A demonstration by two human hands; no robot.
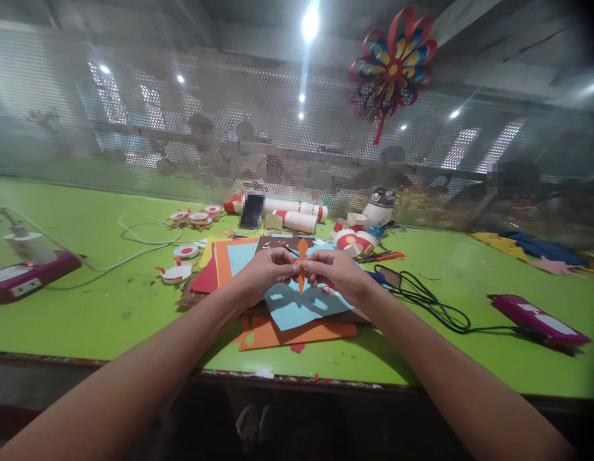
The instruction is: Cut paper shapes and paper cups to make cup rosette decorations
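Note:
Between my two hands is an orange paper cutout point(302, 282) with pointed ends, held upright above a sheet of light blue paper point(297, 310). My left hand point(268, 272) pinches it from the left side. From the right, the fingers of my right hand point(336, 272) close on it too, and they hide its middle. Below the blue sheet lie orange paper point(321, 333) with cut-out holes, and red paper point(205, 278) shows at the left of the pile.
Paper-cup discs point(176, 273) lie to the left, with stacked paper cups point(297, 221), a phone point(251, 211) and a bottle point(379, 208) behind. Purple power strips point(539, 320) with cables sit at both sides. A paper flower point(393, 69) hangs above.

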